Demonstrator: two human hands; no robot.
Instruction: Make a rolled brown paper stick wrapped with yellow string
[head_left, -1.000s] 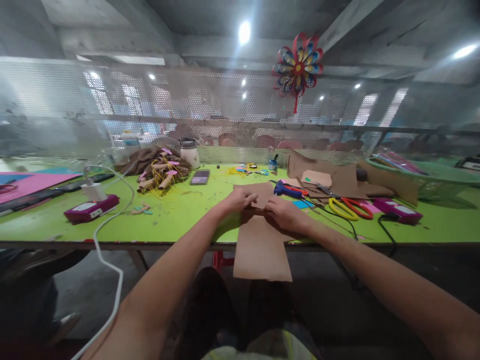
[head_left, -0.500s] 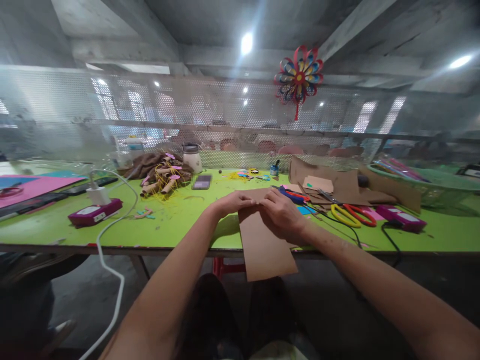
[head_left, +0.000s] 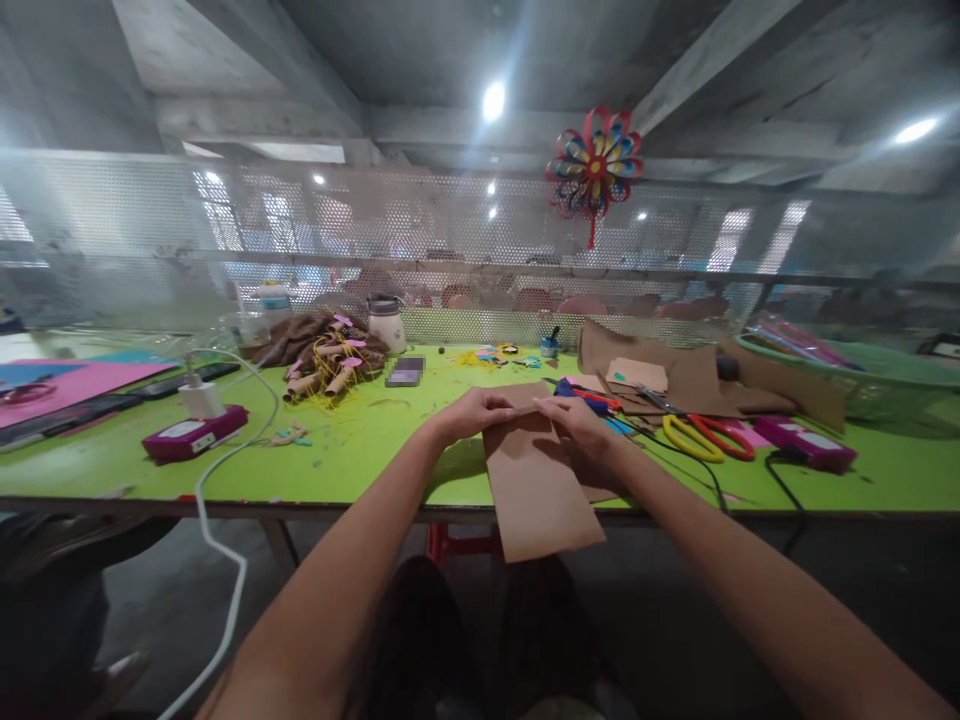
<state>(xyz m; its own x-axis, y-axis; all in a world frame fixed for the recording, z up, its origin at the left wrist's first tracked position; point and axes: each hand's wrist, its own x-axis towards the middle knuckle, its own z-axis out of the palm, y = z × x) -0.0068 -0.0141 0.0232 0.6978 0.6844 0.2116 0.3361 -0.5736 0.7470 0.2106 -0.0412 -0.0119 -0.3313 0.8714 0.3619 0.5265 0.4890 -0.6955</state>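
Observation:
A sheet of brown cardboard (head_left: 536, 490) lies between my hands and hangs over the table's front edge toward my lap. My left hand (head_left: 478, 412) is closed on its upper left part, thumb pressed along a fold or edge. From the other side my right hand (head_left: 581, 422) pinches the same crease with thumb and fingers. Just beyond my right hand lies a blue-handled tool (head_left: 583, 396) with some red, partly hidden. Scissors with yellow and red handles (head_left: 705, 438) rest farther right.
The green table (head_left: 360, 460) carries purple power strips (head_left: 196, 432), a white cable (head_left: 202, 510), a pile of cardboard rolls with yellow string (head_left: 330, 365), a jar (head_left: 386, 325), a small blue bottle (head_left: 550, 345), cardboard scraps (head_left: 675, 365) and a green basket (head_left: 885, 375). A paper flower (head_left: 596, 168) hangs above.
My right hand has slid slightly right along the crease, its fingers lower and flatter now. The cardboard's lower end has shifted a little to the right.

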